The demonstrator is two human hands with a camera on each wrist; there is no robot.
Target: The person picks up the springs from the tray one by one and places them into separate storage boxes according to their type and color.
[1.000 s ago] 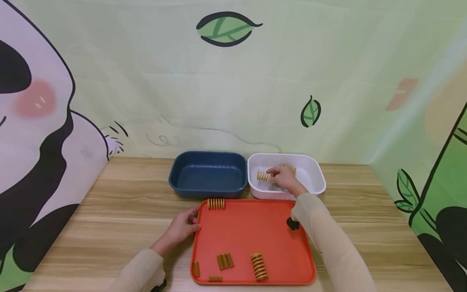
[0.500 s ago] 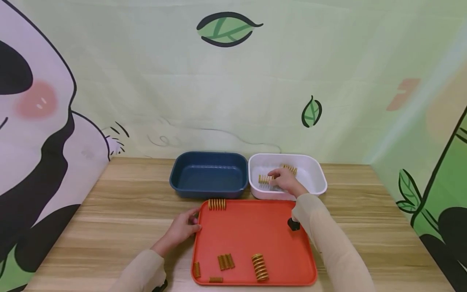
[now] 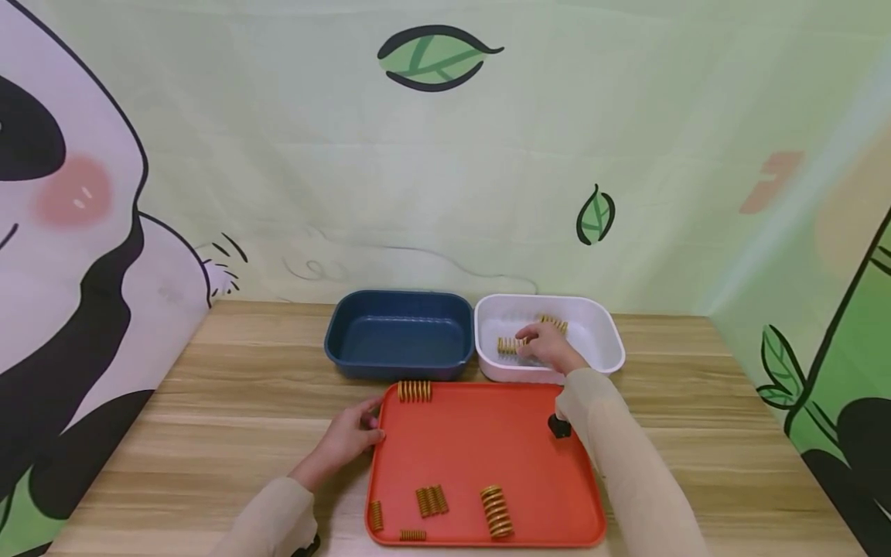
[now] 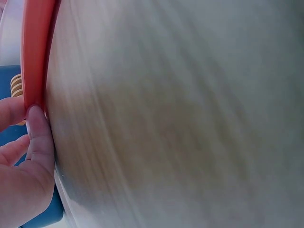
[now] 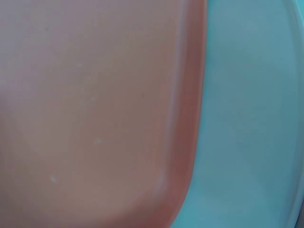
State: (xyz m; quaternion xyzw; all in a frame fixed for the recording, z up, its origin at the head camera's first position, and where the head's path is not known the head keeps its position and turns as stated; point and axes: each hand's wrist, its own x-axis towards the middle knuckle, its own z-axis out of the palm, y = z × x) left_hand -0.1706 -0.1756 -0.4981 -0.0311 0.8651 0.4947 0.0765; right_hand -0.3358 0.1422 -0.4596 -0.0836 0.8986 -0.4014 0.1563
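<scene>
at the lower centre the left hand (image 3: 346, 438) still rests its curled fingers against the red tray (image 3: 480, 449) edge. farther up, the right hand (image 3: 546, 346) stays in the white bin (image 3: 605, 340), fingers on a gold spring (image 3: 506, 345) (grip unclear), barely shifted.

The head view looks forward and down across the wooden table (image 3: 209, 402). The left wrist view sits close against the red tray (image 4: 35, 52) rim; the right wrist view, blurred, also shares that tray's corner
</scene>
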